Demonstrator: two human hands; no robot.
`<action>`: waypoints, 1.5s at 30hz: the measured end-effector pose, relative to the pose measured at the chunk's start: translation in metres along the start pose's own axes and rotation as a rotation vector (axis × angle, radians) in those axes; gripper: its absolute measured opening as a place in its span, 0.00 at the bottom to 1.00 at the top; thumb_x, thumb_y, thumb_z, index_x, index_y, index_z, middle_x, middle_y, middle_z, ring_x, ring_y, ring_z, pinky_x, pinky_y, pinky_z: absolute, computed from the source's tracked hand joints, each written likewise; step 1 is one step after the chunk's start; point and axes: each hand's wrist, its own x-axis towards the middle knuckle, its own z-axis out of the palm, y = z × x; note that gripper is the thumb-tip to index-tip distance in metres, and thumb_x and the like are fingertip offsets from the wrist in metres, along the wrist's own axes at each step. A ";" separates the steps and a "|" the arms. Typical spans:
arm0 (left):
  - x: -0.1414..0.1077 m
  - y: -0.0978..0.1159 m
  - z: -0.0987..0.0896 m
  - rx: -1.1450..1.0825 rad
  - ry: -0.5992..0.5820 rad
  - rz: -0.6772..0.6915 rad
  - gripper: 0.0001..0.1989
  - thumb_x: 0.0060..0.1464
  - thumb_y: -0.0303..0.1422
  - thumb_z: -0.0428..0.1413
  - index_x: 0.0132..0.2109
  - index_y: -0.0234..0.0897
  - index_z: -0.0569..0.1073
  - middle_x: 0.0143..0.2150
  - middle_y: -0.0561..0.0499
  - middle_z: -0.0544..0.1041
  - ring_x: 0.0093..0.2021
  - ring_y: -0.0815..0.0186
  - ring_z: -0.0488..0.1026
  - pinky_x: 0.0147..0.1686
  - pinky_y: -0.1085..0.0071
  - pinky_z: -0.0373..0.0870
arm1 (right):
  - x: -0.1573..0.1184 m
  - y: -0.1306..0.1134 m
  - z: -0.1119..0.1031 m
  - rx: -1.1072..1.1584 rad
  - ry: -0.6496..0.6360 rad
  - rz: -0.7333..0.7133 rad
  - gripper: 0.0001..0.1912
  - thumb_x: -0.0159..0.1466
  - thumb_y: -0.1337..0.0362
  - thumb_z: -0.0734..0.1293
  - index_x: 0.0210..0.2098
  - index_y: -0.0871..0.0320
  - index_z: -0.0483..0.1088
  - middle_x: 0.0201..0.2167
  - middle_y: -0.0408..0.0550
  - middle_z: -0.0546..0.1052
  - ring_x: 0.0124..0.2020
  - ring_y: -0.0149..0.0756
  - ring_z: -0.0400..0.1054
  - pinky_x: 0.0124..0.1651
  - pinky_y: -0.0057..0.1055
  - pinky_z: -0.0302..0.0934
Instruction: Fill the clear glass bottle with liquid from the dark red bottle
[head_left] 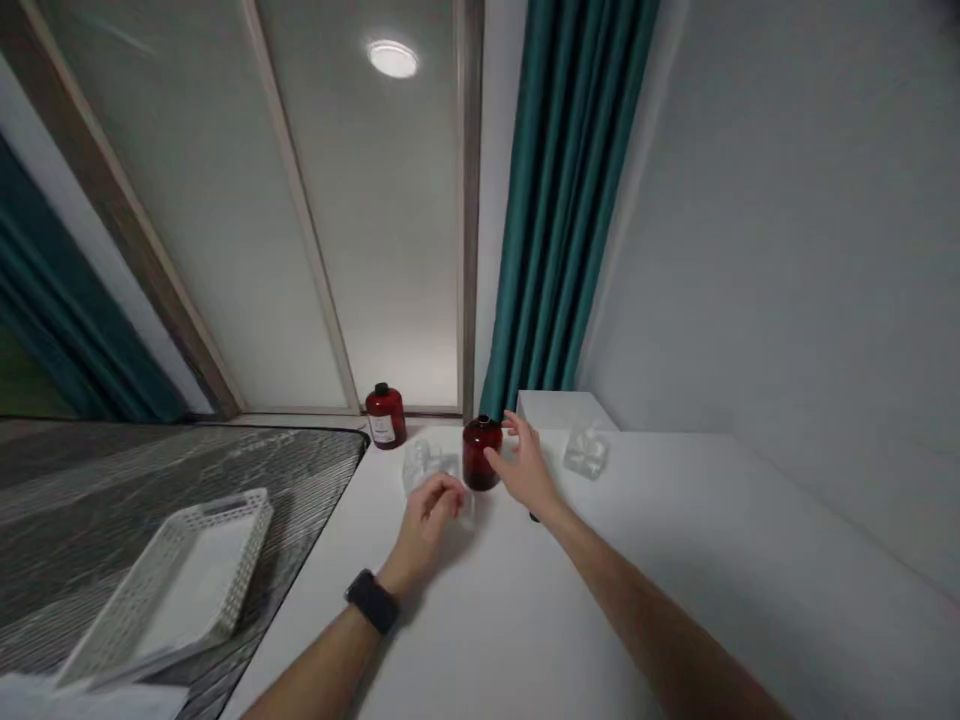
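Observation:
A dark red bottle (480,462) without a cap stands upright on the white table (480,620). My right hand (526,472) is at its right side, thumb and fingers apart; the thumb overlaps the bottle, and I cannot tell if it touches. Just left of the bottle, my left hand (429,515) has its fingers curled together. Something clear shows faintly by those fingertips, too blurred to name. Behind the left hand lies a clear, crumpled-looking item (421,462). A small black piece (534,517), perhaps a cap, is partly hidden under my right wrist.
Another red bottle (385,418), with a black cap and white label, stands at the far left table edge. A clear faceted object (586,453) and a white box (564,410) are at the back right. A white basket (169,580) lies on the grey striped surface (315,460) leftward.

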 end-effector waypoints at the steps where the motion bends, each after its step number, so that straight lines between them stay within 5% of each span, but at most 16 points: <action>1: 0.001 0.000 0.000 -0.003 0.002 0.000 0.16 0.62 0.42 0.51 0.34 0.35 0.72 0.26 0.54 0.68 0.29 0.66 0.66 0.33 0.69 0.61 | 0.002 0.000 0.003 0.005 0.000 0.004 0.35 0.58 0.60 0.70 0.63 0.57 0.58 0.56 0.59 0.69 0.58 0.50 0.62 0.61 0.54 0.60; 8: 0.001 -0.002 0.002 0.006 0.001 0.017 0.15 0.62 0.42 0.51 0.34 0.35 0.72 0.27 0.53 0.69 0.29 0.65 0.66 0.33 0.69 0.62 | 0.007 -0.002 0.015 0.056 -0.058 0.009 0.41 0.57 0.62 0.71 0.66 0.52 0.53 0.59 0.55 0.69 0.61 0.47 0.63 0.67 0.51 0.53; 18: 0.004 -0.006 0.003 0.101 0.029 0.035 0.11 0.62 0.37 0.50 0.37 0.36 0.72 0.30 0.52 0.71 0.30 0.65 0.68 0.33 0.69 0.65 | 0.002 -0.006 0.003 0.077 -0.108 0.048 0.45 0.55 0.62 0.73 0.67 0.53 0.51 0.58 0.54 0.70 0.59 0.46 0.65 0.67 0.49 0.53; 23: 0.000 -0.002 0.001 0.301 0.129 0.275 0.10 0.62 0.33 0.51 0.49 0.38 0.69 0.45 0.46 0.72 0.43 0.61 0.71 0.45 0.63 0.69 | -0.017 -0.013 -0.013 0.065 -0.136 0.019 0.44 0.55 0.62 0.73 0.67 0.51 0.51 0.58 0.54 0.69 0.60 0.46 0.64 0.67 0.51 0.52; 27: -0.002 0.004 0.000 0.434 0.095 0.424 0.17 0.61 0.30 0.51 0.57 0.40 0.64 0.54 0.43 0.69 0.55 0.56 0.67 0.56 0.55 0.66 | -0.034 -0.019 -0.025 0.052 -0.172 -0.014 0.44 0.56 0.64 0.73 0.67 0.51 0.52 0.59 0.54 0.67 0.61 0.47 0.62 0.68 0.51 0.52; 36: -0.003 0.007 0.003 0.466 -0.086 0.315 0.23 0.60 0.35 0.56 0.62 0.45 0.63 0.62 0.42 0.62 0.64 0.50 0.60 0.63 0.46 0.58 | -0.068 -0.034 -0.046 0.034 -0.279 -0.116 0.46 0.56 0.70 0.69 0.69 0.50 0.46 0.61 0.55 0.62 0.64 0.47 0.57 0.69 0.54 0.51; 45: -0.004 0.004 0.010 0.429 -0.173 0.260 0.30 0.54 0.37 0.61 0.63 0.44 0.63 0.61 0.41 0.62 0.64 0.47 0.59 0.64 0.43 0.58 | -0.084 -0.033 -0.054 0.025 -0.202 -0.202 0.38 0.61 0.71 0.62 0.68 0.51 0.47 0.56 0.55 0.63 0.59 0.47 0.60 0.65 0.52 0.56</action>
